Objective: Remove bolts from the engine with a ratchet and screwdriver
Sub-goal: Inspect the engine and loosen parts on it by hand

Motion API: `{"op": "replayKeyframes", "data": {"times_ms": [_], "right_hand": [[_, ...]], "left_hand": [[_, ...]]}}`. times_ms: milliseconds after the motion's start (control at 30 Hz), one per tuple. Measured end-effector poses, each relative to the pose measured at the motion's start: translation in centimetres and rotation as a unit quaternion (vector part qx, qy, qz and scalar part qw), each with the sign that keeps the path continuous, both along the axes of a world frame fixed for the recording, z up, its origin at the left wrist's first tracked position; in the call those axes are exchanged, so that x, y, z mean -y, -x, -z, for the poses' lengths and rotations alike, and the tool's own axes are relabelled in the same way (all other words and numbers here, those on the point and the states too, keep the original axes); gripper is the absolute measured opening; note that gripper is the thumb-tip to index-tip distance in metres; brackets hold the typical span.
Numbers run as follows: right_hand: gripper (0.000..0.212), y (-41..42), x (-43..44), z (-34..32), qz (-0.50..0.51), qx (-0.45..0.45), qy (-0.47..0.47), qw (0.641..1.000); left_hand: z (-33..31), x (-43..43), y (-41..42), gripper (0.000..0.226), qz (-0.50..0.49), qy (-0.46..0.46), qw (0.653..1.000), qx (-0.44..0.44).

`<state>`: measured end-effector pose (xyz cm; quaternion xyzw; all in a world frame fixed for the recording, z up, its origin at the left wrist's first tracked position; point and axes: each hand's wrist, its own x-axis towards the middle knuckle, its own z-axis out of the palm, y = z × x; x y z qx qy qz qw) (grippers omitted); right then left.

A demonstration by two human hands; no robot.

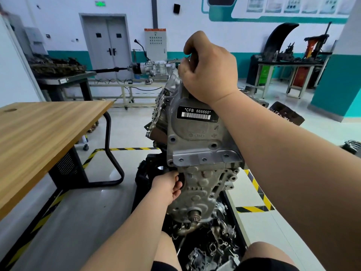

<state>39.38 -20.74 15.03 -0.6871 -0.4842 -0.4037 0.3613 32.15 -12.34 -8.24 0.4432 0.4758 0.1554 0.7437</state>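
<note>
Engine (197, 145) standing upright on a dark stand between the knees, just right of the wooden table (45, 132), barcode plate facing the camera. Sitting below it, a black tray (232, 210) crowded with loose metal parts.

Right hand (209, 69) curling over the top edge of the engine, fingers folded down behind the casting; possibly closing on a tool or a bolt there, but hidden, so impossible to tell. Left hand (168, 186) reaching low to the left flank, fingers wrapping the edge of the lower cover (201, 184), seemingly steadying rather than turning anything. No ratchet or screwdriver showing anywhere.

Risking, judging from here: working blind on the far side, letting a loosened bolt drop into the cluttered tray and vanish among the parts; pulling hard at the top, rocking the engine on its stand; pinching the lower fingers against the cover's edge.
</note>
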Motion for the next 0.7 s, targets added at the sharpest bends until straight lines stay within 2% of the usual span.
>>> {"op": "replayKeyframes", "data": {"times_ms": [100,233,333,533,700], "right_hand": [[0.029,0.0,-0.1,0.0,0.002,0.000,0.003,1.000],[0.028,0.0,-0.1,-0.1,0.004,0.000,0.004,1.000],[0.029,0.0,0.0,0.0,0.006,0.000,0.010,1.000],[0.031,0.1,0.0,-0.1,0.007,-0.004,0.010,1.000],[0.031,0.1,0.0,-0.1,0.006,-0.007,0.016,1.000]], "left_hand": [[0.7,-0.3,0.3,0.019,-0.042,0.031,0.998,0.029],[1.2,0.1,0.4,0.024,0.018,0.013,0.999,-0.025],[0.5,0.0,0.1,0.021,0.025,0.001,1.000,-0.013],[-0.2,-0.5,0.3,0.022,-0.103,-0.004,0.993,0.065],[0.5,0.6,0.0,0.019,-0.004,-0.028,1.000,-0.006]]}}
